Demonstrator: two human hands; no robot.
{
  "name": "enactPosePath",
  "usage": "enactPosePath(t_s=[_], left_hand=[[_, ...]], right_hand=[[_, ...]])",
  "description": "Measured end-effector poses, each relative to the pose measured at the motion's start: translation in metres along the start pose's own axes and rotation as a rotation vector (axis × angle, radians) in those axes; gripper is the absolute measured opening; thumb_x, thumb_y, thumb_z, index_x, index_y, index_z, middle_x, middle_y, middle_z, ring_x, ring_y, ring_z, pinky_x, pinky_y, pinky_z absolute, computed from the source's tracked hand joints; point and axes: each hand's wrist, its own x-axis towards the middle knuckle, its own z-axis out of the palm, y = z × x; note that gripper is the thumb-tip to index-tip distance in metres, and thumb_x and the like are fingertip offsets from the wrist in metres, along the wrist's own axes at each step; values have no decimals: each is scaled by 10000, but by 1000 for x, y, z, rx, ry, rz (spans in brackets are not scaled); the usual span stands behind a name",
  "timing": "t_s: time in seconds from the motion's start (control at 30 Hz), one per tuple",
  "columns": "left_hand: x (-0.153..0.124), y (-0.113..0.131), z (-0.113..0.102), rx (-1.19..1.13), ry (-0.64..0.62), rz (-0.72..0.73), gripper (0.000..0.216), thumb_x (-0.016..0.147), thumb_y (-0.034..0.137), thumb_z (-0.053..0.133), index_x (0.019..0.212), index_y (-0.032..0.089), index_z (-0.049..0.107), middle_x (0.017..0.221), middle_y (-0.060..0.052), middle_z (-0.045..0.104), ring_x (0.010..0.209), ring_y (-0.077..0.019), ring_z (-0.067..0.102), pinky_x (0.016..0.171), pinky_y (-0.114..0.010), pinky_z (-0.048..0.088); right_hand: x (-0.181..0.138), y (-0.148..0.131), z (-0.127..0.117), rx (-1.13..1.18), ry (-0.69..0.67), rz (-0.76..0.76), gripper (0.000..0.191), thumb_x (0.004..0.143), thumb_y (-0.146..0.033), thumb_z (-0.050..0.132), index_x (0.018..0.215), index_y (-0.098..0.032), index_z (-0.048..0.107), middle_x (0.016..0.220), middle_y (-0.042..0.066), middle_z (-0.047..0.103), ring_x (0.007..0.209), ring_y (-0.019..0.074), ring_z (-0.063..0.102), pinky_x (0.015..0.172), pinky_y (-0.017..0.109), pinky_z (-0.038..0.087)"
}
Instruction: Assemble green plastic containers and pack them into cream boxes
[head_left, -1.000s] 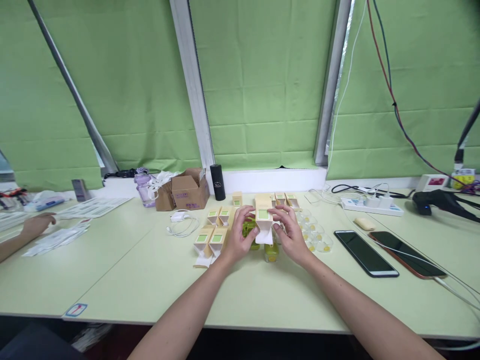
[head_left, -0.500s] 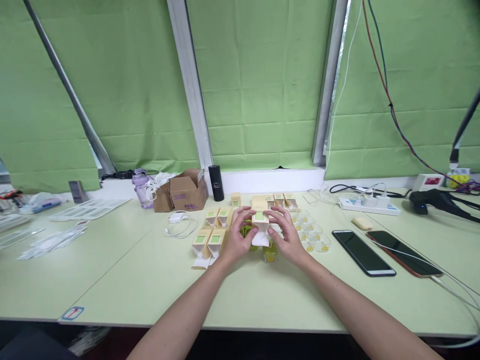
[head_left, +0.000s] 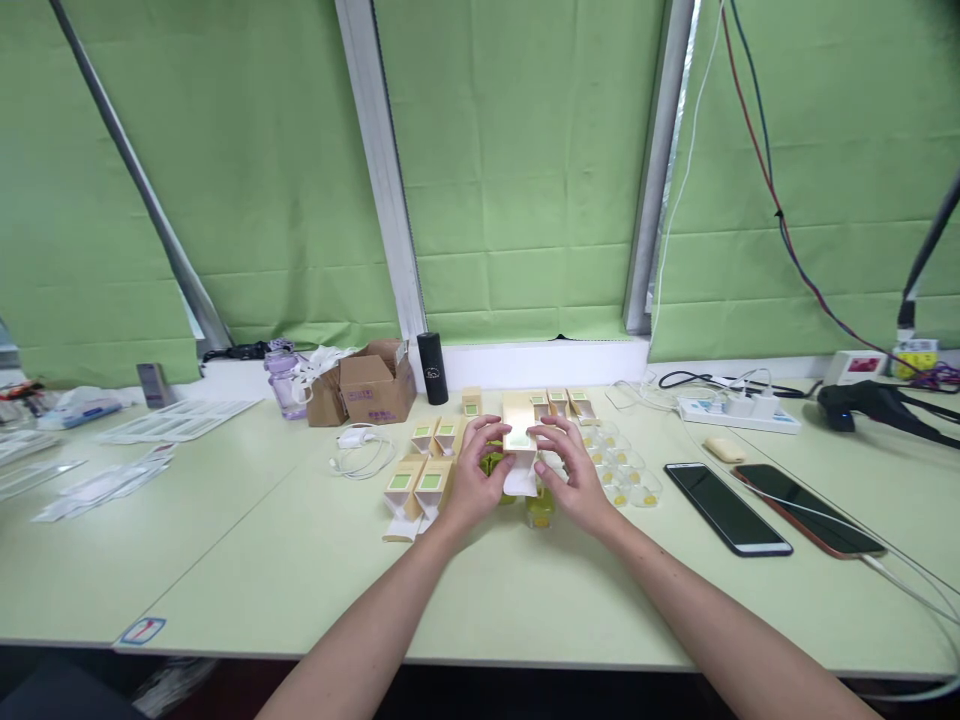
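Pale table [head_left: 300,575], green blinds [head_left: 517,180], fingers [head_left: 561,437] holding small carton [head_left: 518,440]

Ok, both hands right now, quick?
Left hand: holding the small box by its left side.
Right hand: holding the same box, right side.

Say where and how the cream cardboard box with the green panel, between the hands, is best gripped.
Probably grip the cream cardboard box by its side walls, left hand from the left, right hand from the right: those sides are straight, and this clears the white flap hanging at its near end.
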Motion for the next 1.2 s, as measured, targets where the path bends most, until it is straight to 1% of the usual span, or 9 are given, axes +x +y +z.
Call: enactPosePath(t_s=[0.27, 0.6, 0.8, 1.07, 1.2], left_hand=[[0, -3, 2, -3, 19, 12, 273, 931, 168, 694, 1184, 268, 678, 1413, -101, 513, 1346, -274, 576, 1060, -415, 560], [-1, -5, 2, 35, 26, 39, 253, 938, 136, 655, 1160, 259, 656, 1387, -98, 515, 1337, -261, 579, 1079, -414, 539], [-2, -5, 2, 78, 7, 58, 275, 942, 115, 634, 1173, 263, 634, 1392, -94, 502, 1349, -253, 571, 1081, -407, 541], [-4, -1, 3, 122, -7, 87, 273, 948, 119, 634, 1179, 261, 615, 1373, -94, 503, 1346, -252, 566, 1051, -404, 567], [-5, 1, 2, 148, -44, 86, 325, 942, 133, 644, 1232, 273, 600, 1418, -103, 476, 1368, -270, 548, 1078, -429, 546]], right_hand=[[0, 0, 0, 8, 0, -11, 359, 1008, -413, 640, 1352, -312, 665, 1472, 134, 472, 1455, 329, 490, 1107, 524, 576], [-2, 4, 0, -31, -1, -37, 347, 985, -326, 647, 1330, -304, 676, 1458, 127, 498, 1492, 332, 439, 1116, 537, 561], [-2, 5, 1, -67, 18, -45, 310, 996, -288, 627, 1301, -292, 687, 1442, 132, 515, 1465, 330, 467, 1108, 544, 565], [-2, 5, 3, -102, 81, -81, 300, 1001, -261, 621, 1289, -297, 698, 1401, 134, 530, 1402, 331, 525, 1080, 536, 568], [-2, 6, 3, -129, 121, -102, 284, 1004, -248, 612, 1269, -299, 700, 1383, 131, 543, 1377, 330, 549, 1098, 560, 548]])
